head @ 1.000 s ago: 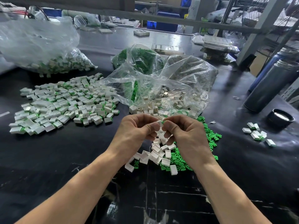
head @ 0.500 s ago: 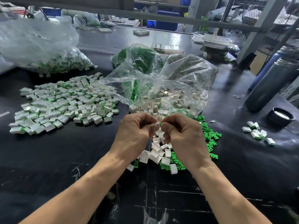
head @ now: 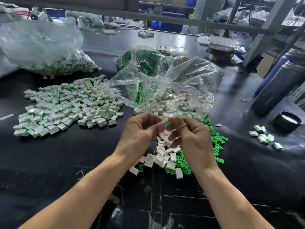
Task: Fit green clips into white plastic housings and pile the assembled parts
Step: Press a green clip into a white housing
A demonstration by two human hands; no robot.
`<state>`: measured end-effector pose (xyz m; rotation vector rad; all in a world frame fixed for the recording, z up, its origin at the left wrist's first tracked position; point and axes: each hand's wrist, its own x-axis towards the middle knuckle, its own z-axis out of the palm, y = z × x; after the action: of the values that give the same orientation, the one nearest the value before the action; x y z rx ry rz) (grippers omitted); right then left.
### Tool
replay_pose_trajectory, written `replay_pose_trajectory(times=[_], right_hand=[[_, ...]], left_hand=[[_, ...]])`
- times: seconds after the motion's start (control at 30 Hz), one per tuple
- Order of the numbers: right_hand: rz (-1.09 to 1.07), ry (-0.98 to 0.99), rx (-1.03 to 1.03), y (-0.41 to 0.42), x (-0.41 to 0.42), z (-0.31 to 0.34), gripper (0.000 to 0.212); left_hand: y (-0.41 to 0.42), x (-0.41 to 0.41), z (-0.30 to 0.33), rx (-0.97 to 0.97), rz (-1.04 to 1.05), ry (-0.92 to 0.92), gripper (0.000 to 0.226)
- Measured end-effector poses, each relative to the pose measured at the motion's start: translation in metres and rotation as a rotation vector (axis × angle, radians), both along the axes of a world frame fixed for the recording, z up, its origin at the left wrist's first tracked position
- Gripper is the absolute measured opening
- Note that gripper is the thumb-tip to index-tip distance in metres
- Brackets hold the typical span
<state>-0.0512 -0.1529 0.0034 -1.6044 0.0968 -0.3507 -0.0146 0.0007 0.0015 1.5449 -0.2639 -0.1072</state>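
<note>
A white housing [head: 163, 122] with a green clip [head: 166, 122] is being pinched between the curled fingers of the left hand [head: 142, 129] and the right hand [head: 191, 134], above the loose housings [head: 162, 156].

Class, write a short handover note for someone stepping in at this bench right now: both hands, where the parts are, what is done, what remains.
Left hand and right hand: both pinch one white housing with a green clip showing at its end; whether it is fully seated cannot be told.
Loose housings and loose clips lie under the hands; more spill from the open bag.
Done: big finished pile on the left, small group on the right.
Left: finish this piece, pile it, continue.
</note>
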Motion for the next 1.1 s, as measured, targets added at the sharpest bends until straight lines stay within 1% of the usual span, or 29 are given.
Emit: replay_pose_trajectory(times=[0.13, 0.2, 0.27, 0.4, 0.43, 0.53, 0.6, 0.77, 0.9, 1.1], right_hand=[[0.092, 0.101, 0.086, 0.001, 0.0, 0.002, 0.061], [0.123, 0.148, 0.078, 0.006, 0.0, 0.0, 0.067], [0.104, 0.162, 0.061, 0.01, 0.001, -0.003, 0.064], [0.051, 0.139, 0.025, 0.009, 0.008, -0.011, 0.057], [0.037, 0.153, 0.012, 0.009, 0.01, -0.013, 0.058], [-0.013, 0.184, -0.009, 0.009, 0.013, -0.016, 0.07], [-0.037, 0.175, -0.022, 0.009, 0.015, -0.018, 0.071], [-0.045, 0.149, -0.025, 0.01, 0.016, -0.017, 0.062], [-0.076, 0.123, -0.09, 0.011, 0.014, -0.013, 0.061], [-0.063, 0.11, -0.097, 0.011, 0.012, -0.011, 0.062]], left_hand=[[-0.007, -0.003, -0.001, -0.081, -0.035, 0.008, 0.007], [-0.011, -0.006, -0.002, -0.134, -0.09, 0.025, 0.01], [-0.015, -0.009, -0.001, -0.146, -0.127, 0.031, 0.007], [-0.017, -0.011, 0.0, -0.083, -0.161, -0.015, 0.006], [-0.017, -0.012, 0.0, -0.057, -0.156, -0.038, 0.007], [-0.019, -0.014, 0.001, -0.02, -0.122, -0.076, 0.009], [-0.02, -0.015, 0.0, -0.019, -0.101, -0.086, 0.009], [-0.021, -0.016, -0.002, -0.032, -0.077, -0.085, 0.008], [-0.021, -0.016, -0.002, -0.05, -0.079, -0.082, 0.008], [-0.02, -0.015, -0.005, -0.055, -0.078, -0.078, 0.007]])
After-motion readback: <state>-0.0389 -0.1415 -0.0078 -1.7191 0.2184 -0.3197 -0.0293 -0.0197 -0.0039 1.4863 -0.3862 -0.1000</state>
